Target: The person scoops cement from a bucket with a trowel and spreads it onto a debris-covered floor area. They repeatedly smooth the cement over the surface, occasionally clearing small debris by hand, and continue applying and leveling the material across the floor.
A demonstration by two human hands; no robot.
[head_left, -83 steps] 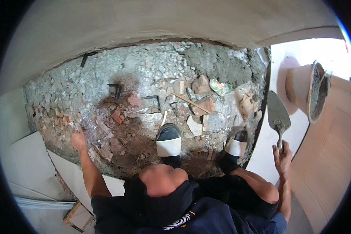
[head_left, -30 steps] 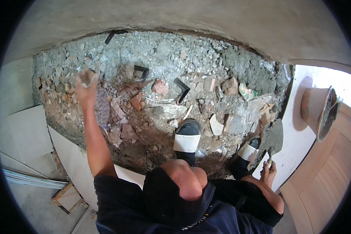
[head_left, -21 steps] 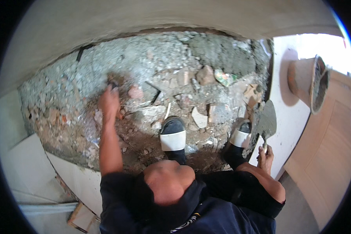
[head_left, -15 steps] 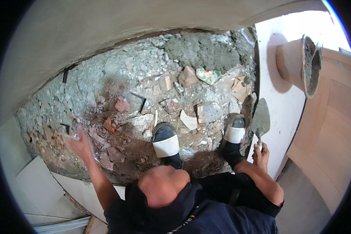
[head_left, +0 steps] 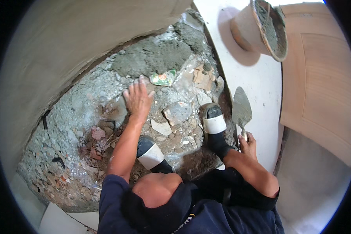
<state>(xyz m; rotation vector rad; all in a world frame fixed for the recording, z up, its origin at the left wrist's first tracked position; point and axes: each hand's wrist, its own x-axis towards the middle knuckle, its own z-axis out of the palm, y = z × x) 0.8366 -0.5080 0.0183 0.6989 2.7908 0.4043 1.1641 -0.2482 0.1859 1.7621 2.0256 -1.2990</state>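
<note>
My left hand (head_left: pixel 138 98) reaches over the rubble with its fingers spread, palm down, beside the patch of wet grey mortar (head_left: pixel 152 56). Whether it touches the stone under it, I cannot tell. Close to its fingertips lies a crumpled green wrapper (head_left: pixel 163 78). On the right, my right hand (head_left: pixel 248 146) is closed round the handle of a pointed trowel (head_left: pixel 241 108), its blade smeared with grey mortar and directed away from me. A flat broken slab (head_left: pixel 178 113) and a pale tile shard (head_left: pixel 161 127) lie between my left hand and my right foot.
A mortar-filled bucket (head_left: pixel 257 33) stands on the white tiled floor (head_left: pixel 261 89) at the far right, near a wooden door (head_left: pixel 319 78). A wall (head_left: pixel 74 43) borders the rubble (head_left: pixel 72 117) on the left. My sandalled feet are planted among the debris.
My left hand has swung from the rubble at far left over to the stones beside the mortar. My right hand keeps the trowel. The view has turned, shifting the bucket leftward and up.
</note>
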